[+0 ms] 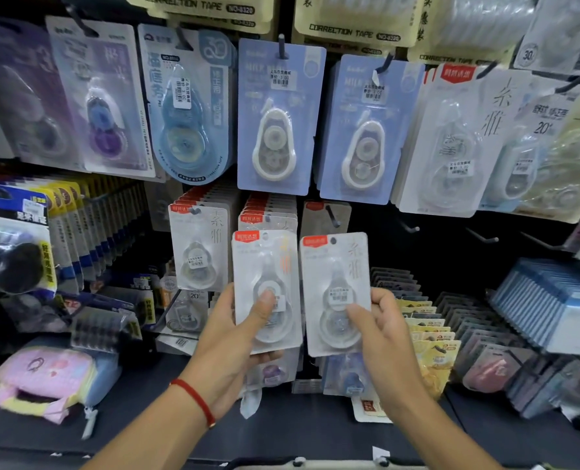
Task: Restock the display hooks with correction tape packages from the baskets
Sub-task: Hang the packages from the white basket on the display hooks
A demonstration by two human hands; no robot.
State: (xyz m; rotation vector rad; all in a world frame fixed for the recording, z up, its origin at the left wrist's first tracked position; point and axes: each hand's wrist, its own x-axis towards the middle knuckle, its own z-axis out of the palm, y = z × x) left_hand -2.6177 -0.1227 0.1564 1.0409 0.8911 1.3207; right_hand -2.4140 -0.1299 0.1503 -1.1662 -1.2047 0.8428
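My left hand (237,330) grips a white correction tape package (265,266) with a red label, thumb on its blister. My right hand (380,337) pinches a second matching package (336,266) by its lower right edge. Both packages are held upright, side by side, in front of the lower hook row. Behind the left package hangs a stack of the same packages (268,215). Behind the right package a hook (332,217) sticks out with one grey card on it. Another matching stack (199,245) hangs to the left.
The upper row holds blue (275,120), purple (109,103) and white correction tape packages (451,144) on hooks. Bare hooks (481,237) stick out at the lower right. Shelf bins below hold yellow card packs (431,337) and blue packs (553,300). A pink pouch (44,378) lies at lower left.
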